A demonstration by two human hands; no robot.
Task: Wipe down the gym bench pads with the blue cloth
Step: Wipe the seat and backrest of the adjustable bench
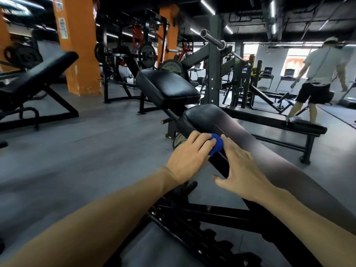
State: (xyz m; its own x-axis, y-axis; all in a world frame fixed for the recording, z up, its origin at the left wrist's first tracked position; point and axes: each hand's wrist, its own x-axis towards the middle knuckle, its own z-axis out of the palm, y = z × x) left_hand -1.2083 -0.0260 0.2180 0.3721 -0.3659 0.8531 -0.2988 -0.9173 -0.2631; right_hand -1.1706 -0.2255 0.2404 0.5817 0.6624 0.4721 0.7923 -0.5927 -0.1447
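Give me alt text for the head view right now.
The left hand presses a bunched blue cloth against the edge of a long black bench pad, the right hand flat beside it. A seat pad lies beyond.

Orange pillars (77,45) stand upper left; a barbell (212,39) sits top centre; a person (316,78) walks far right.

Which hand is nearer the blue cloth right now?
Left. The left hand is on the blue cloth, pressing it against the pad's edge; the right hand lies flat on the long pad just beside it.
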